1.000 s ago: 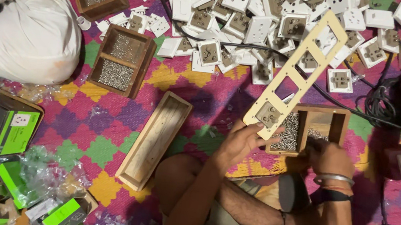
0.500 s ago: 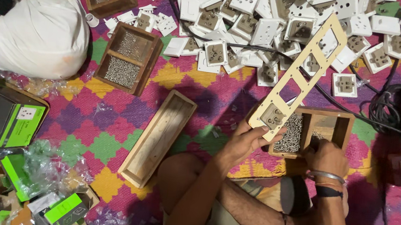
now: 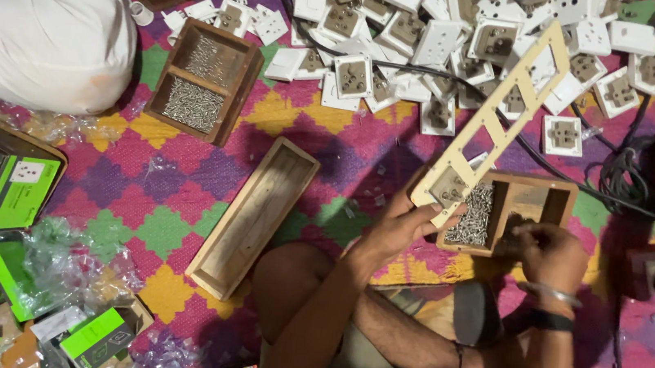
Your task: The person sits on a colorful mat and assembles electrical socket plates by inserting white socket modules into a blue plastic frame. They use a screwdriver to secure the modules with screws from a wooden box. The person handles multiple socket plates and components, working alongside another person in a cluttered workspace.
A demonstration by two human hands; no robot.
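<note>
- Far to the left of my left hand, past the empty long wooden tray (image 3: 254, 218), stood a two-part wooden box (image 3: 204, 79) full of small screws; I judged it safe there, well apart from my arms.
- My left hand (image 3: 401, 225) was closed on the lower end of the cream frame plate (image 3: 495, 121), thumb on top, fingers under it. The plate rose tilted up and away from this hand, its far end above the pile of white sockets (image 3: 475, 45).
- The grip was only at one end, so I thought the long plate could swing or slip, and its lower corner could knock the screws out of the box just beside my hand.
- Between my two hands sat the wooden screw box (image 3: 509, 213), with a heap of screws (image 3: 473, 215) in the compartment nearer my left hand.
- My right hand (image 3: 546, 250) was curled with the fingers down in the other compartment. Whether it pinched a screw I could not tell.
- A small screw could easily fall from these fingers onto the coloured mat (image 3: 179, 192) and get lost in the pattern.
- To the right of my right hand lay black cables (image 3: 632, 178); my wrist could catch them.
</note>
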